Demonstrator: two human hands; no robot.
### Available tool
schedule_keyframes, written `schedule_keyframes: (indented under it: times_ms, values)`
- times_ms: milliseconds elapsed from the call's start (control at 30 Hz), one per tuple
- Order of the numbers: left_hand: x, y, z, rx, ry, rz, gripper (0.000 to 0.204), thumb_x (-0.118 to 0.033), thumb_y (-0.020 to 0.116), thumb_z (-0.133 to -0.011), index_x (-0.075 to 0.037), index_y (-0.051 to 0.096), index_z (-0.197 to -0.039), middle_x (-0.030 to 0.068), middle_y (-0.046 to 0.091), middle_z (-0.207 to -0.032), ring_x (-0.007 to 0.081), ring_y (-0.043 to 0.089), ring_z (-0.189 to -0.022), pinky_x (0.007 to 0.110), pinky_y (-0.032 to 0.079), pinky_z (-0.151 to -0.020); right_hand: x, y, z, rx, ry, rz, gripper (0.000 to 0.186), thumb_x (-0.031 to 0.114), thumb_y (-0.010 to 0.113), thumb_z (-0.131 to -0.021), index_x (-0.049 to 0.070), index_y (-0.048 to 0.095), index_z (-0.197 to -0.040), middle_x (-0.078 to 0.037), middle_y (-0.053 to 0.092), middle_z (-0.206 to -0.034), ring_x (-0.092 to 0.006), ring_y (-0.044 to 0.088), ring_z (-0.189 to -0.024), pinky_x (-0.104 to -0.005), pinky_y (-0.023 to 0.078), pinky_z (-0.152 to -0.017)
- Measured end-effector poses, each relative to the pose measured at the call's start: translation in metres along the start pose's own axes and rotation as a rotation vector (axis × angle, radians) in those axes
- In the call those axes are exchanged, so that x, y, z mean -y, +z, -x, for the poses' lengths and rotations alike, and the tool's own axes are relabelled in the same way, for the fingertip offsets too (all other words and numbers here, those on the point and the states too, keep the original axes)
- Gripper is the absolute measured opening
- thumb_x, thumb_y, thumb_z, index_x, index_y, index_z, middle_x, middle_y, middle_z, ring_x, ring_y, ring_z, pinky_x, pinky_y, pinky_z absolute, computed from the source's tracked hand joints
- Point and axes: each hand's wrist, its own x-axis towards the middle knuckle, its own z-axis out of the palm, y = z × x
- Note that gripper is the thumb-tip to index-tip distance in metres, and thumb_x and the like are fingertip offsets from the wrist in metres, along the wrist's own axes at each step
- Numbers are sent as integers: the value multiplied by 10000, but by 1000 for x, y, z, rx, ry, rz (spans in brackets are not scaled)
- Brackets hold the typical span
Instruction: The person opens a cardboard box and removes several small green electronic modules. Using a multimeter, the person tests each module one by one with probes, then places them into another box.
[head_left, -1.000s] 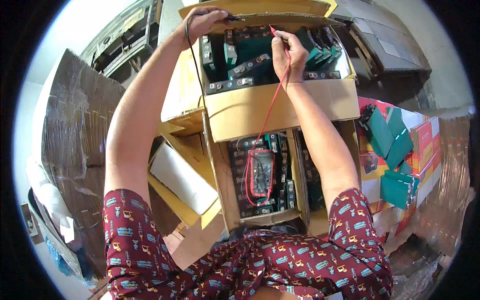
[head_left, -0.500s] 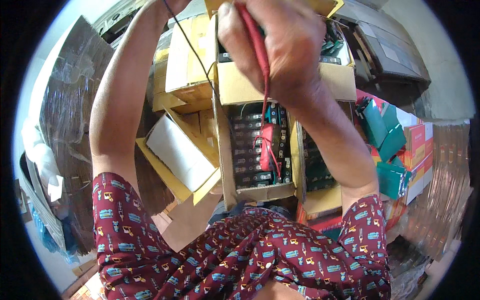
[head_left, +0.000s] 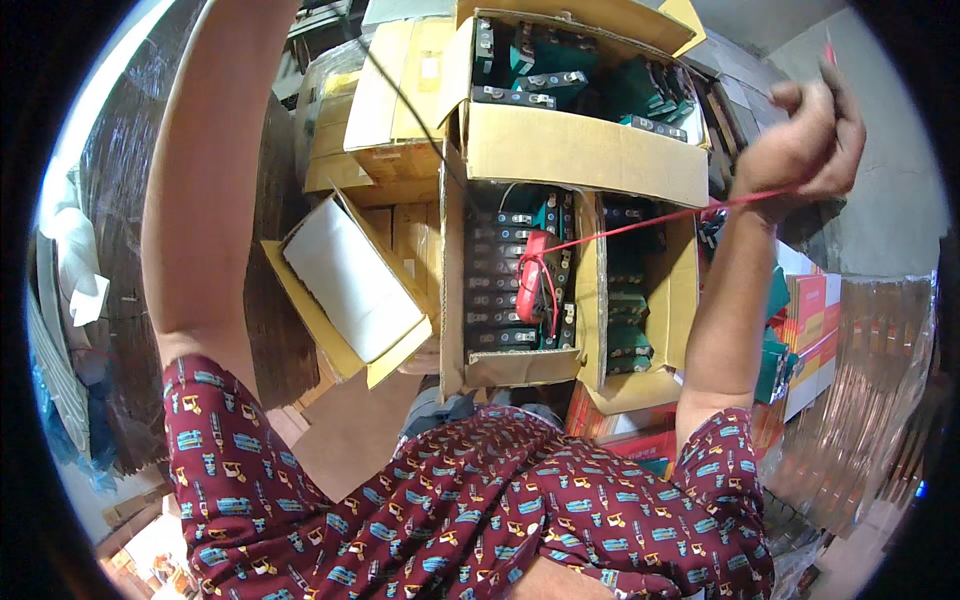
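My right hand [head_left: 805,140] is raised at the upper right, away from the boxes, its fingers closed round a thin red test probe [head_left: 829,52] that points up. From it a red lead [head_left: 650,222] stretches back to a red handheld meter [head_left: 533,278], whose front I cannot make out. The meter lies on rows of dark green battery cells [head_left: 515,219] in an open cardboard box [head_left: 525,367]. My left forearm [head_left: 212,180] reaches up past the top edge, so that hand is hidden. A black lead [head_left: 400,97] runs down toward the box from the upper left.
Behind stands another open carton [head_left: 590,145] with several green cells. A closed carton [head_left: 400,90] and a tilted box with a white sheet [head_left: 355,280] are to its left. Red-and-white boxes [head_left: 812,310] are stacked at right; a plastic-wrapped stack [head_left: 110,230] stands at far left.
My right hand has swung from above the boxes out to the upper right with the probe, pulling the red lead taut. My left arm has moved up and left, its hand leaving the view.
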Motion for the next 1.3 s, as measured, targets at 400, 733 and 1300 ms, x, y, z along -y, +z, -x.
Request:
schedule_keyframes:
  times_ms: [400, 733, 1300]
  values:
    - [270, 42, 376, 189, -710, -705, 265, -232, 609, -1036, -40, 726, -1176, 225, 759, -1018, 406, 742, -963, 487, 578, -874, -64, -151, -12, -282, 641, -205, 212, 162, 549, -999, -20, 645, -1049, -72, 579, -801, -193, 571, -687, -331, 509, -658]
    - [267, 78, 331, -6, -267, -665, 193, -92, 682, -987, -35, 712, -1168, 207, 751, -1040, 367, 749, -977, 416, 584, -872, -30, -181, -90, -29, 564, -453, 259, 200, 589, -1023, -49, 658, -1040, -142, 647, -901, -244, 590, -756, -359, 515, -724]
    - [214, 90, 151, 93, 49, -558, 322, -175, 578, -1080, 8, 672, -1328, 155, 773, -1114, 217, 740, -1053, 347, 577, -903, -10, -117, 161, 694, 645, -72, 332, 173, 605, -1084, -16, 685, -1345, -82, 747, -1012, -169, 711, -933, -334, 573, -864]
